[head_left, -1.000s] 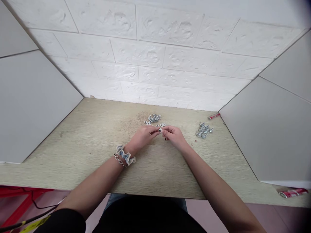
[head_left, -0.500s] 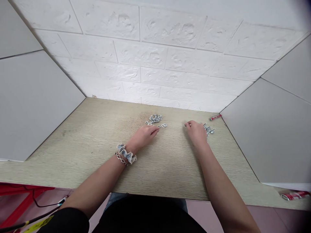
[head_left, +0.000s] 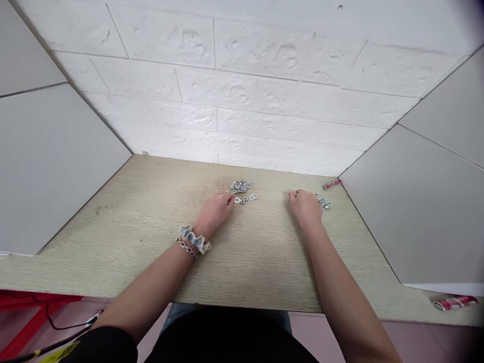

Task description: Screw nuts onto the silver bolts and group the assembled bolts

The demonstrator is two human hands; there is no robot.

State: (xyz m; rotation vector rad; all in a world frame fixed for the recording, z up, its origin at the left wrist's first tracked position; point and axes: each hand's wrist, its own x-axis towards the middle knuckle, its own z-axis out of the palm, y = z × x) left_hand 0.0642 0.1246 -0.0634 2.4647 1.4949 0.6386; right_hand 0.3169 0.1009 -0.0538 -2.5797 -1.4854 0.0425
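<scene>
My left hand (head_left: 215, 212) rests on the table left of centre, its fingers pinched together beside a washer (head_left: 237, 200); what they hold, if anything, is too small to tell. Several bolts (head_left: 241, 186) lie in a small pile just beyond it. Small nuts (head_left: 244, 199) and a pair of overlapping washers (head_left: 253, 197) sit to the right of its fingertips. My right hand (head_left: 305, 207) is closed in a pinch near the right side, with something at its fingertips that I cannot make out. Several screws (head_left: 324, 202) lie partly hidden behind that hand.
The wooden table (head_left: 249, 262) meets a white brick wall (head_left: 234, 91) at the back. Grey panels (head_left: 64, 166) stand on both sides. One red tube (head_left: 331, 184) lies at the back right, another (head_left: 455, 302) at the front right.
My left hand has moved a little to the left, and a washer and nuts now show beside its fingertips. My right hand has stayed nearly in place. The view has shifted slightly.
</scene>
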